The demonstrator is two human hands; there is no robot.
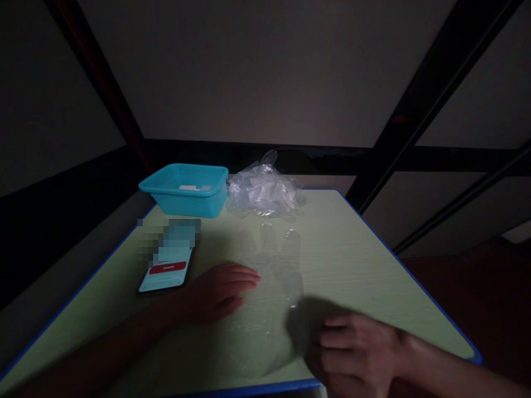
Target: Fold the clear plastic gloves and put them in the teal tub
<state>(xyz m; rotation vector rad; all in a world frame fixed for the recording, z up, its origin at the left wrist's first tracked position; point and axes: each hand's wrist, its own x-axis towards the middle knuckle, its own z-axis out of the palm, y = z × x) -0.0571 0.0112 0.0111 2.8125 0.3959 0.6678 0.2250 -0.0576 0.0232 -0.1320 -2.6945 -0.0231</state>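
A clear thin plastic disposable glove [265, 320] lies spread on the table, its fingers pointing to the far side. My left hand [222, 290] rests over its left side, palm down, with the fingers stretched out. At the near right, by the glove's cuff end, is my right hand [352, 354]. Its fingers are curled inward and the thumb is out of sight, so whatever it may grip is hidden. Behind the spread glove sits a crumpled heap of clear plastic gloves [265, 190].
The pale table [352, 265] has a blue edge. A turquoise plastic basket [186, 202] with something white inside stands at the back left. In front of it lies a phone [170, 265] with a lit, partly blurred screen. A panelled wall [257, 72] rises behind the table.
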